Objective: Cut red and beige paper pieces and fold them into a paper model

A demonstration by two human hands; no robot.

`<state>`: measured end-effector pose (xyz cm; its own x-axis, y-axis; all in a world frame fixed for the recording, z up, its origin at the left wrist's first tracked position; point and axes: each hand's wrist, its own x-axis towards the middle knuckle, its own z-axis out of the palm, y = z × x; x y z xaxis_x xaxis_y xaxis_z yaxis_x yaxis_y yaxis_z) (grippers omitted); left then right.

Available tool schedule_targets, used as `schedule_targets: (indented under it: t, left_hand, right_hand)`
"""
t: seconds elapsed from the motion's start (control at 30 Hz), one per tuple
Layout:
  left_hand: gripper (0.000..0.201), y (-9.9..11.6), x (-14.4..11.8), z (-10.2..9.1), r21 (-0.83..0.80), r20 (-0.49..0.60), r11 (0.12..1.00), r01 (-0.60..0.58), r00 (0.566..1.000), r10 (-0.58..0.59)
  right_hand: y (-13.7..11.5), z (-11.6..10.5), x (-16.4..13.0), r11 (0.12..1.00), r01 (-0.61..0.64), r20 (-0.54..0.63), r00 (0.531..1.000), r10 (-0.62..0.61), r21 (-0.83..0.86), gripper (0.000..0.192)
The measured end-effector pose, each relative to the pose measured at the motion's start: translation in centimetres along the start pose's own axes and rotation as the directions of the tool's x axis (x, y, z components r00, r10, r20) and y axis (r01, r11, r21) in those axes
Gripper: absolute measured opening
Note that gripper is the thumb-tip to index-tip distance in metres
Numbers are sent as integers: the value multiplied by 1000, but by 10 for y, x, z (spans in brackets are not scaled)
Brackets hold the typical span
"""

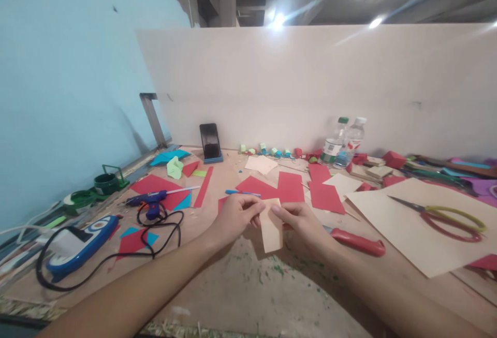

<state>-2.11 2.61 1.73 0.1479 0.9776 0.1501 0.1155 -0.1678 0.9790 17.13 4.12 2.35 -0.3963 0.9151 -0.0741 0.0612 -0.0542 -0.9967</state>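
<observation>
Both my hands hold a small beige piece of card (271, 228) upright over the middle of the table. My left hand (235, 215) pinches its upper left edge with thumb and fingers. My right hand (301, 224) grips its upper right edge. The card's lower end hangs free just above the table top. Several red paper sheets (290, 186) lie flat right behind my hands.
A red-handled knife (357, 241) lies by my right wrist. Scissors (446, 215) rest on a large beige sheet (419, 245) at right. A blue glue gun (152, 201), its black cord and a blue-white charger (79, 243) sit at left. Two bottles (341, 144), a phone (210, 142).
</observation>
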Motion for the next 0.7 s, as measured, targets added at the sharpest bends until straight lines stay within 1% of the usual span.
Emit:
schedule_targets:
  t: [0.13, 0.33, 0.57, 0.7]
  left_hand:
    - [35, 0, 0, 1, 32, 5, 999, 2, 1000, -2]
    - [34, -1, -2, 1, 57, 29, 998, -4, 1000, 2]
    - [35, -2, -3, 2, 53, 53, 999, 0, 999, -2]
    - [35, 1, -3, 2, 41, 35, 999, -9, 999, 7]
  right_hand:
    - [4, 0, 0, 1000, -8, 8, 1000, 8, 19, 61]
    - [2, 1, -1, 998, 8, -23, 1000, -7, 66, 54]
    - [4, -1, 1, 996, 27, -45, 999, -23, 83, 51]
    - [6, -1, 0, 996, 30, -42, 999, -27, 79, 52]
